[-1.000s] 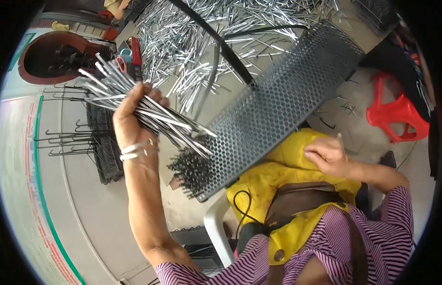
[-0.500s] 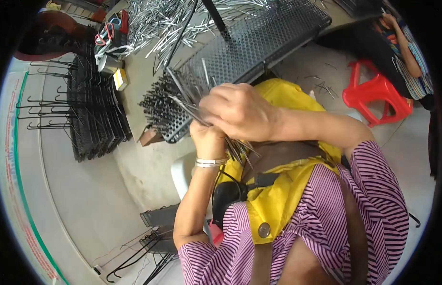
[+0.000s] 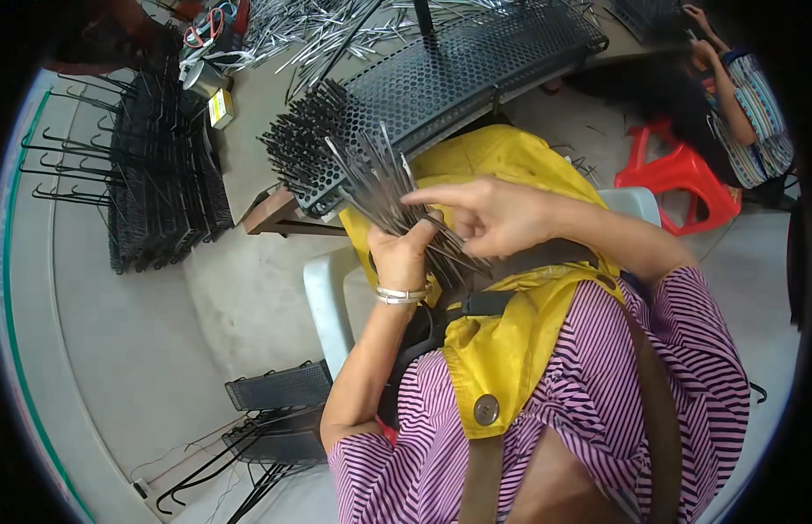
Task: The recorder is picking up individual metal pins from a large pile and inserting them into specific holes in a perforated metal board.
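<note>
- Head view, hands: left hand [image 3: 404, 253] sits near the centre of the picture, fist closed around a bundle of thin metal rods [image 3: 380, 188]; a pair of silver bangles [image 3: 399, 295] rings its wrist; the rods fan out toward 11 o'clock above the fist and poke out below it toward 4 o'clock.
- Right hand [image 3: 498, 217] lies just beside the left, at its 3 o'clock; its index finger is stretched out toward 9 o'clock, its tip touching the rods above the left fist; the other fingers are curled in, and whether they pinch a rod I cannot tell.
- Head view, surroundings: perforated black metal plate [image 3: 476, 61] stretches from 10 o'clock to 1 o'clock above the hands, its near end bristling with rods already stuck through the holes; loose rods [image 3: 310, 26] lie heaped at 12 o'clock on the table [image 3: 249, 140].
- Black wire racks [image 3: 161, 175] stand at 9 to 10 o'clock on the floor; a red plastic stool [image 3: 681, 179] sits at 2 o'clock, beside another person's sleeve [image 3: 760, 122]; a yellow apron [image 3: 511, 349] covers the lap under both hands.
</note>
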`<control>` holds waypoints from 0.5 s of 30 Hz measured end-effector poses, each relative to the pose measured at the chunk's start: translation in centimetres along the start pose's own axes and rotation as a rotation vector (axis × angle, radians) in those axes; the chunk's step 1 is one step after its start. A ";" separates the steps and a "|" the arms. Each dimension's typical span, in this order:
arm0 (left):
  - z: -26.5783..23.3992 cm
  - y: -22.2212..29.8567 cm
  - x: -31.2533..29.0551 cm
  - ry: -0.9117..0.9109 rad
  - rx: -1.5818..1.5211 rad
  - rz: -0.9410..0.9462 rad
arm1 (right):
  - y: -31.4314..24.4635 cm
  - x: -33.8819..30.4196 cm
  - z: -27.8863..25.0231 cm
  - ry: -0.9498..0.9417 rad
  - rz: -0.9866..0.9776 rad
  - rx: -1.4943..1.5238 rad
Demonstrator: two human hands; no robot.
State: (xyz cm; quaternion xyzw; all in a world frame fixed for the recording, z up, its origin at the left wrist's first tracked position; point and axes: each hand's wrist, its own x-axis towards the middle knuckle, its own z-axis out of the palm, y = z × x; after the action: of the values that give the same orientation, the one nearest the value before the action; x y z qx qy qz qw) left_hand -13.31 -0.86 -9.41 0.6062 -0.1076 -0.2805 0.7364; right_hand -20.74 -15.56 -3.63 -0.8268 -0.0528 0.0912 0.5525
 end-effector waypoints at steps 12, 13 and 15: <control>-0.3 -0.2 -0.1 -0.109 -0.102 -0.126 | 3.5 3.1 -4.2 0.799 -0.138 0.447; -0.5 -0.4 0.0 -0.108 -0.097 -0.132 | 3.7 4.1 -4.5 0.800 -0.134 0.454; -0.9 -0.9 0.5 -0.133 -0.039 -0.148 | 3.8 5.8 -5.1 0.892 -0.266 0.353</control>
State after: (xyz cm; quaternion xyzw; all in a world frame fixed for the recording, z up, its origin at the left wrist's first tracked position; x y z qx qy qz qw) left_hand -12.72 -0.45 -10.53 0.5780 -0.1056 -0.3757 0.7166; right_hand -14.01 -20.56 -5.73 -0.6655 0.1000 -0.3348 0.6596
